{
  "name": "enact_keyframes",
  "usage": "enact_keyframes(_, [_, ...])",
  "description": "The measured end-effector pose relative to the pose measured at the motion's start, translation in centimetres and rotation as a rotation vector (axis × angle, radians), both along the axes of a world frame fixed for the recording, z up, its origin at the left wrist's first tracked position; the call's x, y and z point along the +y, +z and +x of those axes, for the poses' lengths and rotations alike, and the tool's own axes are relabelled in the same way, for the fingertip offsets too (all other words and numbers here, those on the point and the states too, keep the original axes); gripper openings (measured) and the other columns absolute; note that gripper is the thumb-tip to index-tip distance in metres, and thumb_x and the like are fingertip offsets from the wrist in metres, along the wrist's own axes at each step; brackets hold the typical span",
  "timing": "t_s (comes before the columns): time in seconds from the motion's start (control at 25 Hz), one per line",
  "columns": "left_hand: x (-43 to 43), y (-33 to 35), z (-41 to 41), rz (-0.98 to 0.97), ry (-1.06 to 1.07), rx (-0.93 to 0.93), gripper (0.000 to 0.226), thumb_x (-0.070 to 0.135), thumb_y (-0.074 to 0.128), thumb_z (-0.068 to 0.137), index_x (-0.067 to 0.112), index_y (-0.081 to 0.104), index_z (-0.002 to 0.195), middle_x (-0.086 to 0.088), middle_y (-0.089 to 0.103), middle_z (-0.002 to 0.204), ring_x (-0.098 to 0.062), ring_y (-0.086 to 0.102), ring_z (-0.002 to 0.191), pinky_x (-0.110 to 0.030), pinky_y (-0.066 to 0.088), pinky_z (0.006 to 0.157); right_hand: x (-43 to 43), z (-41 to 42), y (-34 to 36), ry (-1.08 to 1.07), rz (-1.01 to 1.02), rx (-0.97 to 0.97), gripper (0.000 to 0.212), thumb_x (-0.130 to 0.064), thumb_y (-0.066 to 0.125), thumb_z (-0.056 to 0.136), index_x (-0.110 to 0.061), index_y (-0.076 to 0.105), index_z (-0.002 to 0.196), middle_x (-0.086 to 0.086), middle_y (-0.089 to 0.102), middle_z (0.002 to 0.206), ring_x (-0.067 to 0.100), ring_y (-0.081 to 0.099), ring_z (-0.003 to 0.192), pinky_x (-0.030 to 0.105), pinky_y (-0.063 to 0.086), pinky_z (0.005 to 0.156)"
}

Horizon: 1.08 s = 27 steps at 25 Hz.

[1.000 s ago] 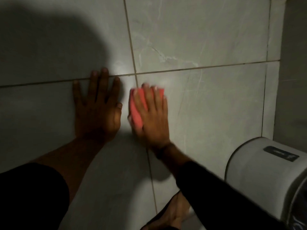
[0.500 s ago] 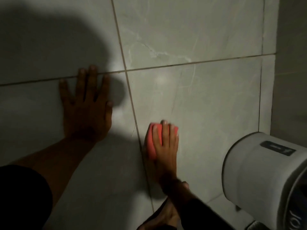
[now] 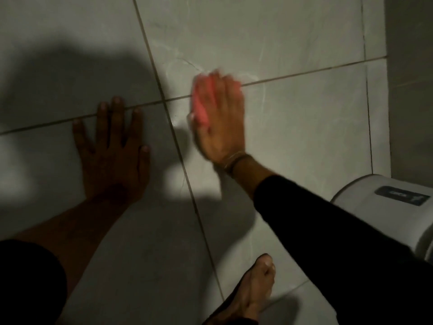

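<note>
Scrubbing tiled wall [image 3: 304,137] with pink sponge [image 3: 200,106]: pressing it flat under right hand [image 3: 220,123], bending fingers over its top edge and setting thumb against its lower left edge, though blurring too much for certainty about the grip. Working the sponge across the horizontal grout line, just right of its crossing with the slanted upright line, well apart from the wall's right edge. Bracing with left hand [image 3: 112,156], spreading fingers flat on the tile left of that crossing, fingertips touching the same grout line, holding nothing. Squatting with bare foot [image 3: 255,289] near the wall's bottom edge, and passing black sleeve [image 3: 328,231] just in front of white appliance [image 3: 386,207] by the bottom right corner. Judging risks: probably losing the sponge from under the palm on a fast stroke over glossy tile; possibly sliding the bracing hand or the foot on wet tile and tipping forward; possibly knocking the sleeve against the appliance on a wide sweep.
</note>
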<state>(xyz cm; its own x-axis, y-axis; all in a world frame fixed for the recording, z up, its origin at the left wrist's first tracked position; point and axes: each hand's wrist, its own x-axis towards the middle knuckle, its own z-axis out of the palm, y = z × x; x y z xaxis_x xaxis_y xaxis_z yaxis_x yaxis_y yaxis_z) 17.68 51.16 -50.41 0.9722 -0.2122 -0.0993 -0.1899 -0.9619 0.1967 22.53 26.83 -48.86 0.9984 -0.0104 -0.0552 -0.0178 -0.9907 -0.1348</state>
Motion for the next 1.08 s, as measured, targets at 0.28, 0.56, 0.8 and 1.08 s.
enact_keyframes(0.28, [-0.2, 5.6, -0.1, 0.029, -0.023, 0.231, 0.074, 0.040, 0.033, 0.101, 0.014, 0.028, 0.170, -0.021, 0.018, 0.179, -0.044, 0.018, 0.166, -0.071, 0.015, 0.125, -1.6, -22.5, 6.2, 0.242, 0.135, 0.435, 0.057, -0.038, 0.034, 0.111, -0.024, 0.035, 0.167, 0.014, 0.033, 0.176, 0.041, 0.024, 0.165, 0.059, 0.020, 0.135])
enact_keyframes(0.56, [-14.6, 24.9, -7.7, -0.618, 0.149, 1.166, 0.069, 0.065, 0.062, 0.091, 0.020, 0.064, 0.143, 0.011, 0.072, 0.145, -0.001, 0.060, 0.139, -0.026, 0.041, 0.122, -6.5, -24.1, 28.6, -1.100, 1.453, 0.365, 0.040, 0.007, 0.050, 0.106, -0.015, 0.068, 0.133, 0.016, 0.069, 0.145, 0.036, 0.059, 0.145, 0.045, 0.046, 0.126])
enact_keyframes(0.8, [-30.4, 40.7, -12.3, -0.804, 0.086, 1.362, 0.021, 0.028, 0.078, 0.089, 0.021, 0.077, 0.108, 0.009, 0.083, 0.086, -0.001, 0.074, 0.076, -0.017, 0.056, 0.069, -15.1, -29.3, 43.9, -1.641, 1.751, -0.039, 0.043, -0.022, 0.063, 0.087, -0.006, 0.079, 0.124, 0.030, 0.076, 0.129, 0.048, 0.071, 0.122, 0.060, 0.050, 0.117])
enact_keyframes(1.08, [-47.1, 47.5, -14.9, -0.421, -0.468, 1.078, 0.049, 0.027, 0.070, 0.092, 0.032, 0.066, 0.141, 0.009, 0.075, 0.104, -0.011, 0.070, 0.086, -0.029, 0.062, 0.084, -29.7, -35.7, 46.2, -1.987, 1.595, -0.445, 0.029, -0.012, 0.055, 0.096, -0.016, 0.078, 0.114, 0.012, 0.083, 0.091, 0.032, 0.077, 0.084, 0.047, 0.064, 0.080])
